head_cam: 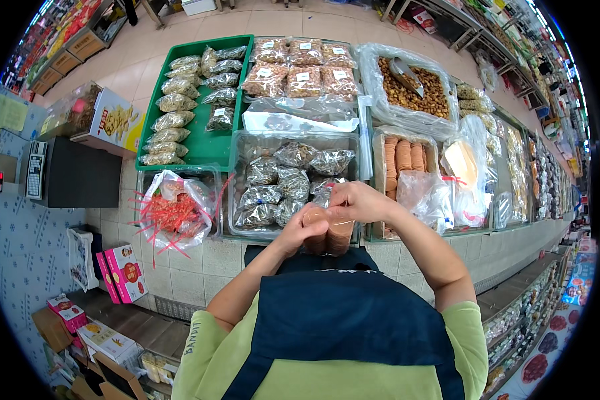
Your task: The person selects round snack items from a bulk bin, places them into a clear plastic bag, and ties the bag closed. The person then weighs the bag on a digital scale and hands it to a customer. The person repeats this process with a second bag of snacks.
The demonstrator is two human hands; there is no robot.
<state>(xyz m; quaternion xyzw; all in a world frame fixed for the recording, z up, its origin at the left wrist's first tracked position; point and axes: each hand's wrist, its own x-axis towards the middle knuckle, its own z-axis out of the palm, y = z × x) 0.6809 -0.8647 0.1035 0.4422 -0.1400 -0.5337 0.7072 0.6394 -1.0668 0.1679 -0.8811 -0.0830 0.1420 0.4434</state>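
Note:
My left hand and my right hand hold a clear plastic bag of thin brown discs between them, near my apron. The fingers of both hands are closed on the upper part of the bag. Just beyond, a clear plastic tub holds several bags of dark dried goods. To the right, a plastic-lined container holds stacks of similar brown discs. Red twist ties stick out of a white plastic bag at the left.
A green tray carries bagged dried goods. Behind the tub are bags of nuts. A metal scoop lies in a lined bin of brown pieces. A scale stands far left, with pink boxes below.

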